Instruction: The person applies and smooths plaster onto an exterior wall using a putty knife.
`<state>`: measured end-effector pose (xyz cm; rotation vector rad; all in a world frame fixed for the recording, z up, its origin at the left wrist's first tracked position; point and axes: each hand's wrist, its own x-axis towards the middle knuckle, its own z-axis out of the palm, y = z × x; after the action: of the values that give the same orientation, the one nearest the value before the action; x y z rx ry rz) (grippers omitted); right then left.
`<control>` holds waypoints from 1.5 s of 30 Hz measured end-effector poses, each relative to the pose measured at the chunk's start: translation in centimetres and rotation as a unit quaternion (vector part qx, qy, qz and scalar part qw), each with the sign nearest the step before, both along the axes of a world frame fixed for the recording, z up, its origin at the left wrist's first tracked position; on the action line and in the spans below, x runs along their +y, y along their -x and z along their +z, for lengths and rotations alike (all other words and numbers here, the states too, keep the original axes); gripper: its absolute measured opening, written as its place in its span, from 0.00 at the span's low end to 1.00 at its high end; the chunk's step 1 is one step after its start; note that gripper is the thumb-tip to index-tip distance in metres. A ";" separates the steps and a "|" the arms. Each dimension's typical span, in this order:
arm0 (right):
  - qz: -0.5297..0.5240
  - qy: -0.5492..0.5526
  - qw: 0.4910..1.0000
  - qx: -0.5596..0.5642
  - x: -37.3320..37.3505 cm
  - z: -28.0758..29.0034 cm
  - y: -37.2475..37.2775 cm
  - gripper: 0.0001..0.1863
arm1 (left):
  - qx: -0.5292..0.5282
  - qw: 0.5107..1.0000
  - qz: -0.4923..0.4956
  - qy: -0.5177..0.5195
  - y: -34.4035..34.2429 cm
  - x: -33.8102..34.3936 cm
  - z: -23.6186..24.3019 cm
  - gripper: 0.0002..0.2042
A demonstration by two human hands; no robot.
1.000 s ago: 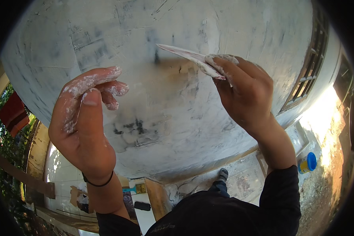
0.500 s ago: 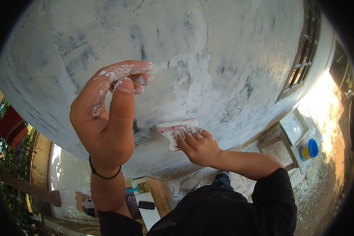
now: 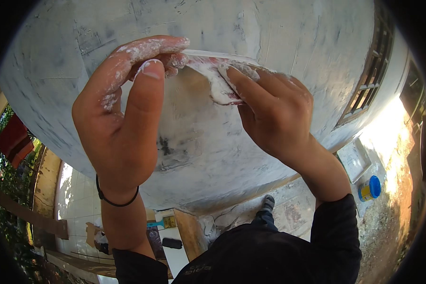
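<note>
spreader [image 3: 214,78] gripped in right hand [image 3: 277,109], long edge crosswise, uppermost, left hand [image 3: 125,135] loosely curled

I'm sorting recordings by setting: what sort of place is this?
Probably outdoors, beside a house: there is a patchy whitish wall, a barred window set in it, and bare, partly sunlit ground to the right.

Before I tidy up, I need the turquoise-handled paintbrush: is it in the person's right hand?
No, the right hand holds a white-smeared scraper, while the turquoise-handled paintbrush lies well below it.
</note>
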<state>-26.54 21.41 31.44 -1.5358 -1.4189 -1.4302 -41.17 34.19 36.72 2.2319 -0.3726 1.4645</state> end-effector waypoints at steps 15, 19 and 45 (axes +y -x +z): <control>-0.007 0.201 0.975 0.095 0.3 -16.7 1.1 0.18 | 0.058 0.993 -0.011 0.103 -1.3 1.4 -3.8 0.14; 0.014 0.154 0.984 0.089 -0.8 -12.0 0.3 0.20 | 0.067 0.990 -0.023 0.119 -1.4 2.8 -5.1 0.14; -0.307 -0.108 0.720 0.613 -59.7 -34.2 -35.0 0.12 | 0.399 0.874 -0.231 0.154 -43.3 -44.0 -27.4 0.15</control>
<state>8.48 -38.28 -2.79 -2.1816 0.0860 -0.4548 2.15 -9.81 9.29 2.0653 -0.3256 0.2667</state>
